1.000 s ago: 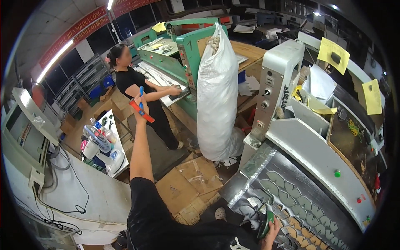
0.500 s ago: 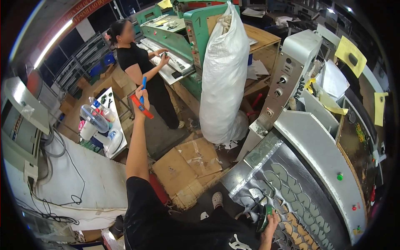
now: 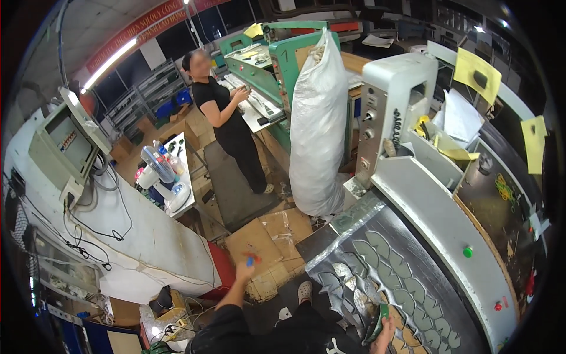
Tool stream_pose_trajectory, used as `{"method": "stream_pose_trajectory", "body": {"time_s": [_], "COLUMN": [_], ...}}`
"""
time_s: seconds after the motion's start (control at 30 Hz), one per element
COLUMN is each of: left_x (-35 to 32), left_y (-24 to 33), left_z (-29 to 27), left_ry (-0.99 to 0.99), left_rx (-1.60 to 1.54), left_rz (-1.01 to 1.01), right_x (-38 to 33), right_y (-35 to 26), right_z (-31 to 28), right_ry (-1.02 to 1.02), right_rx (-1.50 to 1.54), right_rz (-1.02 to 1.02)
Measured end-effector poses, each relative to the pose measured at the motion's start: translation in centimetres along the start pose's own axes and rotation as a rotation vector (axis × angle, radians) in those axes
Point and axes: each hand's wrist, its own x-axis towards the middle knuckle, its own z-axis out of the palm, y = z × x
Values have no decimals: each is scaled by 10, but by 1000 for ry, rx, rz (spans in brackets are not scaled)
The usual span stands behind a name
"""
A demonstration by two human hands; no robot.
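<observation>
My left hand is closed around a small blue-and-red hand tool, held low above the flattened cardboard. Motion blurs the tool's red part, so its exact kind cannot be made out. At the lower right, my right hand grips a dark green, curved cutting die. The die is at the near edge of a sheet of dark grey material, which is marked with rows of curved cut shapes. Between some of these cuts a tan layer shows.
A tall white sack stands beyond the press bed, beside a grey machine head. Flattened cardboard lies on the floor. A co-worker stands by a green machine. A white fan sits on a side table.
My left hand has dropped from raised, outstretched reach down toward my body, still holding the tool. My right hand stays on the die. The view has tilted, and the co-worker has turned.
</observation>
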Motion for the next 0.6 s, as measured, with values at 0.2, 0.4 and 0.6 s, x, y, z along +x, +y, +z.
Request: {"method": "stream_pose_trajectory", "body": {"time_s": [0.2, 0.4, 0.6], "left_x": [-177, -231, -88], "left_y": [-92, -87, 97], "left_z": [49, 66, -124], "left_ry": [-373, -684, 151], "left_rx": [-290, -265, -113], "left_rz": [-569, -604, 174], "right_x": [-6, 1, 28], "right_y": [-20, -40, -50], "right_z": [-67, -98, -63], "right_ry": [17, -110, -314], "right_rx": [-40, -123, -80], "right_rz": [54, -4, 19]}}
